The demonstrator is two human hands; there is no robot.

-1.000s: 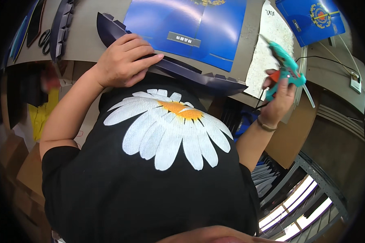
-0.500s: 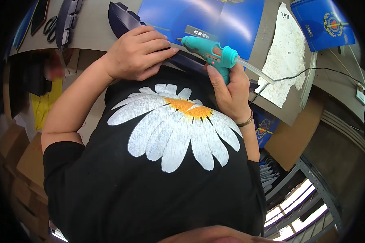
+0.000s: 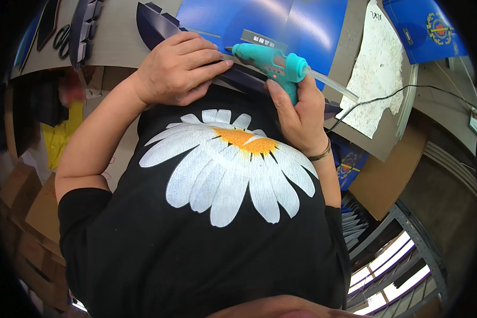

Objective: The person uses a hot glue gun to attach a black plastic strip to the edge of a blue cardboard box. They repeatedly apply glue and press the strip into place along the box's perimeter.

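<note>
My right hand (image 3: 303,114) is wrapped round the grip of a teal hot glue gun (image 3: 275,62), whose nozzle points left. A small red light glows on its body, and a clear glue stick (image 3: 334,85) sticks out of its rear. My left hand (image 3: 181,69) is closed over a curved dark navy strip with tabs (image 3: 156,24) along the table's near edge. The strip runs from the upper left, under my fingers, to beyond my right hand; its middle is partly hidden. The nozzle hovers close to my left fingertips, above the strip.
A large glossy blue sheet (image 3: 206,18) lies beyond my hands. To the right are a ragged white sheet (image 3: 376,69), a black cord (image 3: 408,86) and a blue printed package (image 3: 424,29). Scissors (image 3: 62,40) and another tabbed navy strip (image 3: 81,34) lie at the left.
The glue gun has shifted slightly left and up with my right hand. My left hand keeps its hold on the navy strip, almost unmoved. The view has shifted slightly.
</note>
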